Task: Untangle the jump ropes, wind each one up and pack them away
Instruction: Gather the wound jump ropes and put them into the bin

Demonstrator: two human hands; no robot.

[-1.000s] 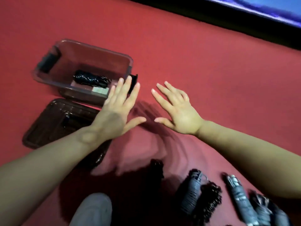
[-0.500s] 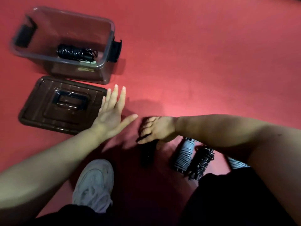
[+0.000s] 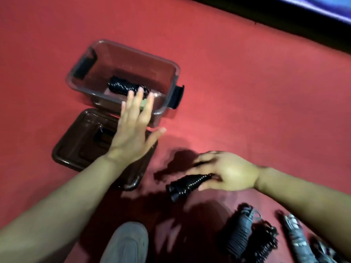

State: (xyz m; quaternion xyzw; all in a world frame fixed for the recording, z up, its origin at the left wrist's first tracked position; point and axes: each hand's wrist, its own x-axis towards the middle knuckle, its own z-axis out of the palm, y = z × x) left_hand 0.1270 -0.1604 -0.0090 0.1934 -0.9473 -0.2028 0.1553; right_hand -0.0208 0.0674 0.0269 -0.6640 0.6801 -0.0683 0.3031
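Note:
My right hand point(image 3: 226, 172) grips a wound black jump rope point(image 3: 187, 185) above the red floor, its free end pointing down-left. My left hand point(image 3: 133, 130) is flat with fingers spread, hovering over the near rim of a clear plastic box point(image 3: 171, 62). One wound black rope point(image 3: 121, 86) lies inside that box. The box's dark lid point(image 3: 79, 141) lies on the floor in front of it, partly under my left forearm. More wound ropes point(image 3: 245, 234) lie at the lower right, below my right forearm.
My grey shoe point(image 3: 126, 243) is at the bottom centre. A dark border point(image 3: 284, 18) runs along the far edge of the red floor at the upper right. Further bundled ropes point(image 3: 298, 240) lie at the bottom right corner.
My right hand closed on a wound black rope on the floor and lifted it toward the box. My left hand stayed flat and now hovers over the box rim. The view tilted back up.

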